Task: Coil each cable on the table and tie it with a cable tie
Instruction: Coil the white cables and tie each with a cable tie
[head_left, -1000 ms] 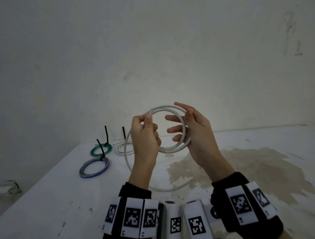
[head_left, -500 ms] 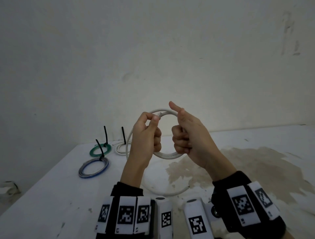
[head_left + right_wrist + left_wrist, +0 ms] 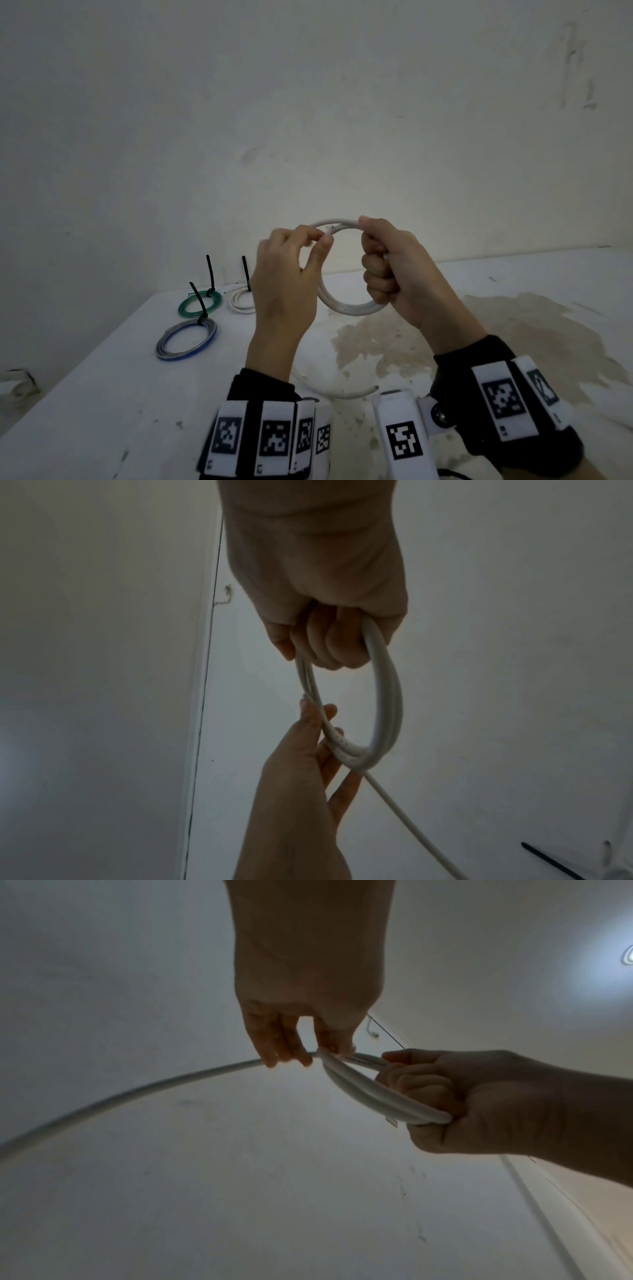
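Note:
A white cable point(image 3: 349, 308) is wound into a small coil of two or three turns and held in the air above the table. My right hand point(image 3: 376, 263) grips the coil's right side in a fist; the right wrist view shows the cable point(image 3: 387, 696) looping out of that hand point(image 3: 325, 645). My left hand point(image 3: 320, 240) pinches the coil at its upper left, by a cut end, with thumb and fingers point(image 3: 291, 1056). A loose tail of the same cable point(image 3: 342, 394) curves down and lies on the table near my wrists.
Three tied coils lie at the table's back left, each with a black tie standing up: green point(image 3: 199, 304), white point(image 3: 239, 301), blue-grey point(image 3: 186, 339). The white table point(image 3: 102, 394) has a brown stain point(image 3: 513, 342) on the right. A wall stands close behind.
My right hand went from spread fingers to a fist round the coil. The left hand slid up to pinch the top. The coil drew tighter and the tail on the table shortened.

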